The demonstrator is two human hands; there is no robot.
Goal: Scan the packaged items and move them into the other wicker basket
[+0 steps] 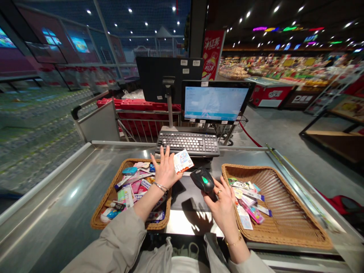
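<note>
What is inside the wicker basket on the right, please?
The wicker basket holds a heap of small packets, including a pink item, along its left side. Woven bottom shows elsewhere; whatever lies beneath the heap is covered.

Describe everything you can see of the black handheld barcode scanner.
The handheld barcode scanner is black and glossy, apparently moulded plastic, with a rounded head and a glowing green window on top. The person's right hand wraps its grip, which the fingers mostly hide. It is held tilted above the steel checkout counter, between one wicker basket and another, its head angled toward the printed packet by the left hand. No cable can be made out.
</note>
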